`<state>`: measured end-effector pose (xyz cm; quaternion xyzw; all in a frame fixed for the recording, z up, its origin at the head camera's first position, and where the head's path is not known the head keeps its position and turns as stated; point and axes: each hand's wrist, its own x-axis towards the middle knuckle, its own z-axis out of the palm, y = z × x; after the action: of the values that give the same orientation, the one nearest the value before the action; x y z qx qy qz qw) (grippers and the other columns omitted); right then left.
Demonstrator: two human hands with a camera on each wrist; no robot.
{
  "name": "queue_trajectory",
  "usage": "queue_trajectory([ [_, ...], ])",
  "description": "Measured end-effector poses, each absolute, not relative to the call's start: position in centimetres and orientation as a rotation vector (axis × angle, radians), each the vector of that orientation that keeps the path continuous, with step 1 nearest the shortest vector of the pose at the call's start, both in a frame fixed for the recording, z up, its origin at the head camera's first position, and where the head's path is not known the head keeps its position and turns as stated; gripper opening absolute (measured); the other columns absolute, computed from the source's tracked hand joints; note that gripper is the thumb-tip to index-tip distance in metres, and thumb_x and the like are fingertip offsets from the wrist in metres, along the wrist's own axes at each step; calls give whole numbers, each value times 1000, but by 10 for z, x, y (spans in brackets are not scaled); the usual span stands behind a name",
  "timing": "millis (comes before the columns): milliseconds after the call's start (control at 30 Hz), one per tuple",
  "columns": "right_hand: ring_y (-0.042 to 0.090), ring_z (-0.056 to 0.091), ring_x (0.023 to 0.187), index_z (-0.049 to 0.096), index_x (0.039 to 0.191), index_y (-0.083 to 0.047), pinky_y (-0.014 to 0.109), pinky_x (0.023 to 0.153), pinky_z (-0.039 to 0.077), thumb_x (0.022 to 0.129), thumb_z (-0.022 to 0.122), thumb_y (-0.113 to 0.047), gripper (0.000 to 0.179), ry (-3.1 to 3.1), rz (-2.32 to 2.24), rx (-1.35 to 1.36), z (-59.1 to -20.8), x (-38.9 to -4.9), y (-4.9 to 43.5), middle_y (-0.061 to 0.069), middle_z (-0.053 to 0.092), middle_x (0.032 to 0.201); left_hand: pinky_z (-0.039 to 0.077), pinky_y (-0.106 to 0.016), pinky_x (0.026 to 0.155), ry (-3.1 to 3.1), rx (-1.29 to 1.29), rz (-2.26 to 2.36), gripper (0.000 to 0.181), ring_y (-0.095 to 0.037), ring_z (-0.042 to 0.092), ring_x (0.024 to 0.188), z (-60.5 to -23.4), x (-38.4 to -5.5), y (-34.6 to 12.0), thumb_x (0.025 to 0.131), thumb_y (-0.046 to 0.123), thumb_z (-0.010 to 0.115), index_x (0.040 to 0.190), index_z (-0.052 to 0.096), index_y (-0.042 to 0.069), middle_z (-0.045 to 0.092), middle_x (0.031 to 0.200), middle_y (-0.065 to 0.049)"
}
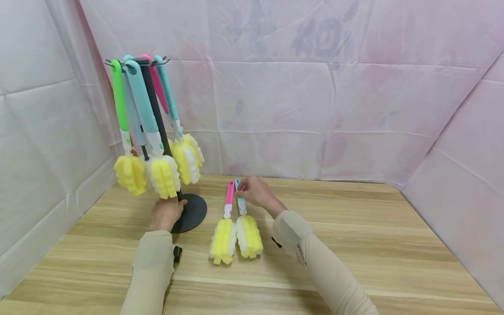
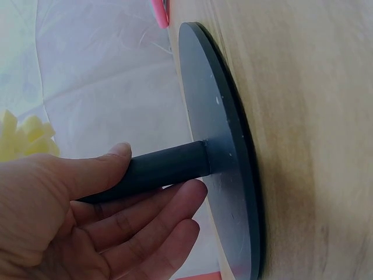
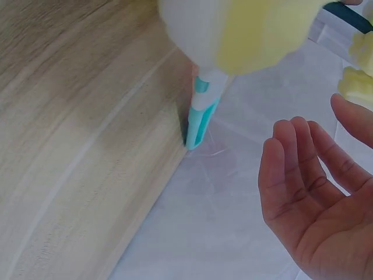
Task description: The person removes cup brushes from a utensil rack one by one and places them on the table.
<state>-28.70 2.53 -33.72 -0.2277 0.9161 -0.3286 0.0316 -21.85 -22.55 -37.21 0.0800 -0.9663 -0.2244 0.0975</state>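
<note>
My left hand (image 1: 167, 213) holds the black pole (image 2: 166, 166) of a rack low down, just above its round base (image 1: 195, 212). In the left wrist view the thumb lies along the pole and the fingers bend around its other side. My right hand (image 1: 257, 192) hovers by the handle of a blue-handled sponge brush (image 1: 249, 236) lying on the table. The right wrist view shows that hand with loosely bent fingers and nothing between them, apart from the teal handle (image 3: 202, 119). Beside that brush lies a pink-handled sponge brush (image 1: 223, 240).
From the rack's top hooks (image 1: 141, 62) hang several sponge brushes, including a green-handled one (image 1: 119, 96), light blue ones and a pink one (image 1: 158, 85). Their yellow and white heads surround the pole above my left hand. Pale sheeting (image 1: 275, 100) encloses the wooden table (image 1: 354, 236) behind and at both sides.
</note>
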Motion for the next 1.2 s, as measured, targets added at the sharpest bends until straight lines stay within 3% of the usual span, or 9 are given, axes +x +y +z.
queue_trajectory([
  [333,20,65,80,75,93,-1,30,69,53,93,73,-11,11,2828,-1064,-740,-331,-285,21,8,71,88,54,-61,72,-2858,234,-662,29,-54,64,85,-372,-218,-225,100,13,64,104,52,-14,59,94,-35],
  [667,21,65,87,75,104,-1,33,74,54,97,71,-18,19,2781,-1104,-692,-322,-283,16,9,71,95,54,-61,73,-2856,241,-656,31,-55,64,86,-372,-219,-224,100,12,64,107,52,-15,59,95,-35],
  [1200,22,65,86,74,105,1,31,74,54,96,71,-14,18,2777,-1125,-736,-312,-280,8,10,71,95,53,-62,76,-2873,247,-669,31,-56,64,90,-372,-219,-225,100,13,63,110,51,-15,59,101,-37],
])
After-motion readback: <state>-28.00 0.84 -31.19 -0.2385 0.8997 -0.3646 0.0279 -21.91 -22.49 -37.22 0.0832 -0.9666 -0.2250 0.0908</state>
